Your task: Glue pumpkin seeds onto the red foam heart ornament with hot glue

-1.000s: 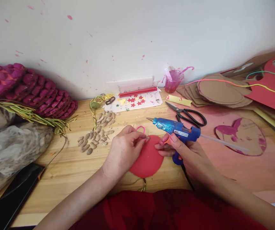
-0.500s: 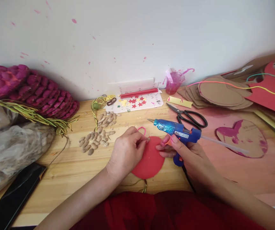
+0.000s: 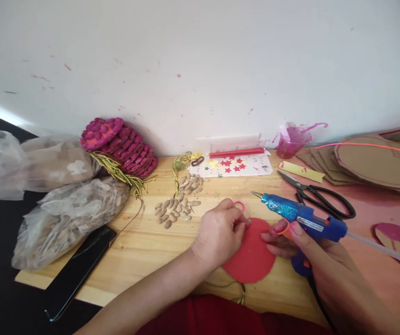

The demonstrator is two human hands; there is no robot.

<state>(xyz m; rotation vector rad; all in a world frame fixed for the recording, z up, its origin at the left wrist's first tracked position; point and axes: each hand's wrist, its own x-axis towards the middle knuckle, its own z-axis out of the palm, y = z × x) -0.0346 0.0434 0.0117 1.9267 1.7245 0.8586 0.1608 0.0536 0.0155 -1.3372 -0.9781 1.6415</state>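
My left hand (image 3: pixel 221 232) is closed in a pinch over the upper left edge of a round red disc (image 3: pixel 252 260). What its fingertips hold is mostly hidden; a small greyish bit shows at their tips. A pink cord loop (image 3: pixel 239 204) sticks out just beyond them. In my right hand (image 3: pixel 325 260) is a blue glue gun (image 3: pixel 303 221), nozzle pointing left above the disc, with a clear glue stick (image 3: pixel 377 244) out of its back. The right fingertips reach to the disc's right edge. Several peanuts in the shell (image 3: pixel 175 209) lie left of my hands.
Black-handled scissors (image 3: pixel 320 195), a yellow strip (image 3: pixel 301 172) and a cup of pink paint (image 3: pixel 290 142) lie behind the gun. Paper with stars (image 3: pixel 256 166) is at the wall. Leftward are purple-studded discs (image 3: pixel 130 149), plastic bags (image 3: pixel 70 218) and a black phone (image 3: pixel 81 270); cardboard pieces (image 3: pixel 370 158) rightward.
The view has turned left, so everything sits further right and lower. Both hands keep their hold, and the glue gun stays above the red disc.
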